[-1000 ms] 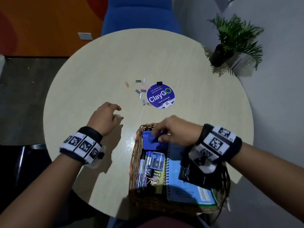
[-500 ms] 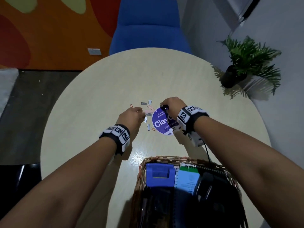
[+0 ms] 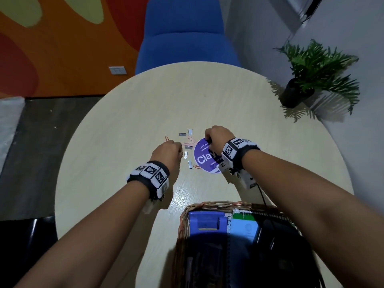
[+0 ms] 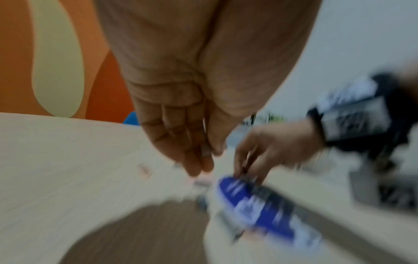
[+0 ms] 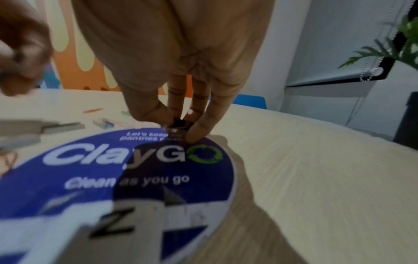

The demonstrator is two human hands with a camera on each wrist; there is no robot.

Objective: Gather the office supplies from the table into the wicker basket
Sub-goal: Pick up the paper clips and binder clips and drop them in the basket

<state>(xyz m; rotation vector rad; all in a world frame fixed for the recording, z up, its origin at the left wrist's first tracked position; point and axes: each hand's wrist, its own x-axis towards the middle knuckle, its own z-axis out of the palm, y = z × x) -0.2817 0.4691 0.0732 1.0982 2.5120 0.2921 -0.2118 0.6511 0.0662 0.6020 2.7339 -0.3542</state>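
Several grey staple strips (image 3: 185,154) and paper clips (image 3: 192,140) lie scattered at the table's middle, left of a round purple sticker (image 3: 204,157). My left hand (image 3: 179,149) is curled over them. In the blurred left wrist view its thumb and fingers (image 4: 209,153) pinch a small grey staple strip (image 4: 204,151). My right hand (image 3: 207,139) pinches a small black binder clip (image 5: 178,123) at the sticker's far edge, thumb and fingertips (image 5: 194,132) closed round it. The wicker basket (image 3: 207,204) stands near me and holds a blue stapler (image 3: 206,222), a spiral notebook (image 3: 243,227) and dark items.
The round pale table (image 3: 270,142) has bare surface to the left, right and far side. A blue chair (image 3: 185,38) stands behind it. A potted plant (image 3: 311,75) sits off the table's right edge. An orange paper clip (image 3: 166,138) lies furthest left.
Both hands reached from the basket side out to the table's middle. The right hand left the blue stapler in the basket and now pinches the black clip; the left closed on a staple strip.
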